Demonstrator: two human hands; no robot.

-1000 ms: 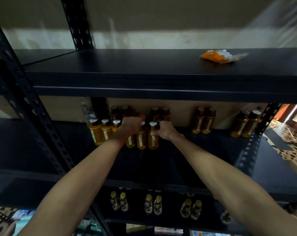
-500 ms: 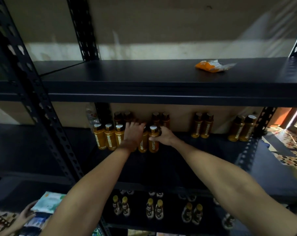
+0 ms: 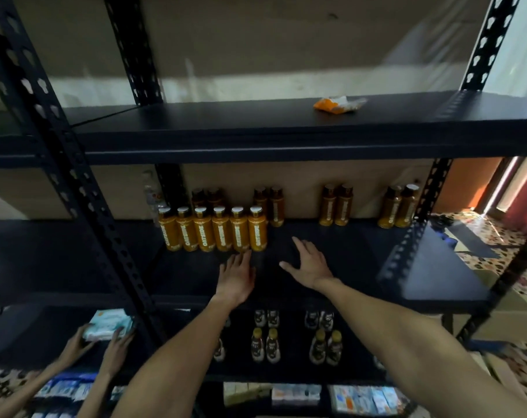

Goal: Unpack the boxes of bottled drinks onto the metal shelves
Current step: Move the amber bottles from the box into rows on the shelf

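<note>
A dim storeroom with a beige wall lies behind a black metal shelving unit (image 3: 84, 191) with perforated uprights, seen from in front. On its middle shelf (image 3: 346, 260), left of centre, a row of six orange plastic bottles with white caps (image 3: 214, 232) stands upright, shoulder to shoulder. Behind that row, along the back wall, pairs of darker amber bottles with brown caps (image 3: 336, 205) stand spaced apart.

Your left hand (image 3: 236, 277) is palm down over the middle shelf, with its fingers straight and close together, holding nothing. Its fingertips reach the foot of the right-hand bottles in the row; whether they touch cannot be told. Your right hand (image 3: 309, 267) is palm down just to the right, with fingers and thumb spread wide and holding nothing. It is over bare shelf, apart from the bottles.

Toward the right of the top shelf (image 3: 226, 122) lies a crumpled orange and white wrapper (image 3: 337, 104). On the lower shelf (image 3: 356, 372), small dark bottles with yellow caps (image 3: 265, 345) stand in pairs. Below them sits a line of pale cartons (image 3: 295, 393). At lower left, another person's hands (image 3: 116, 348) hold a pale blue soft pack (image 3: 108, 324) in the neighbouring bay. Patterned floor tiles (image 3: 497, 236) show at the right.
</note>
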